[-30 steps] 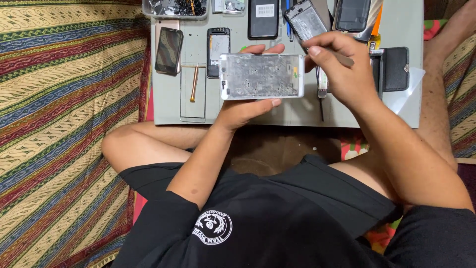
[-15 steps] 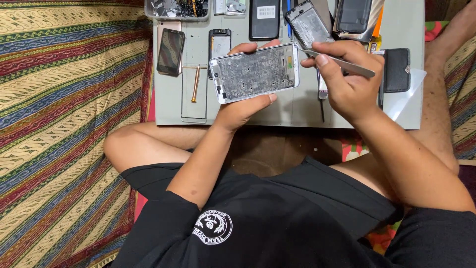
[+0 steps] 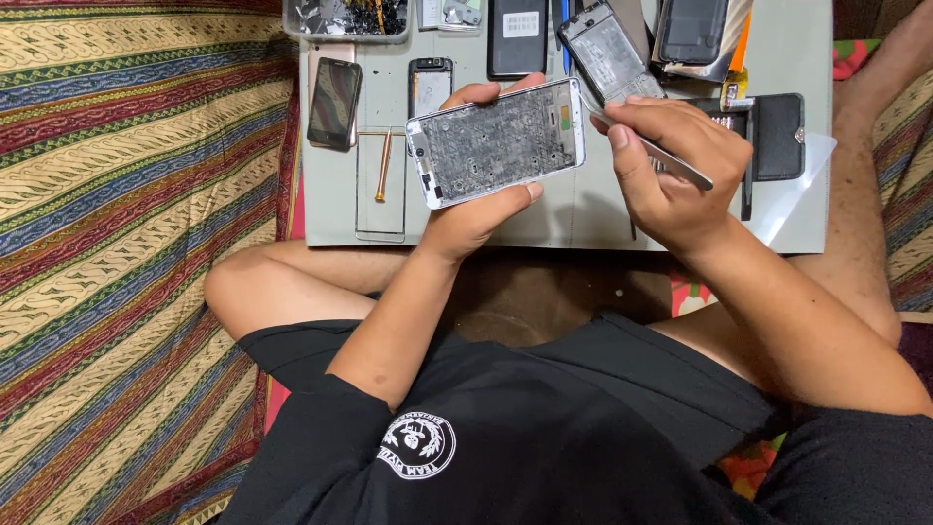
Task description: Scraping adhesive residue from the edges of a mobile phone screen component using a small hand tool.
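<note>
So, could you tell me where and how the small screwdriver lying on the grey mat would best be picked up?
Pinch the small screwdriver across its orange shaft near the middle, coming from above: it lies flat and nearly upright in the picture on the grey mat, with bare mat on both long sides. The left hand is nearer.

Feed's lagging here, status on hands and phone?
Left hand holds opened phone frame. Right hand grips metal tool at its edge. Nothing in the way.

bare forearms, black short-sleeved shirt with a round white emblem, black shorts.
</note>
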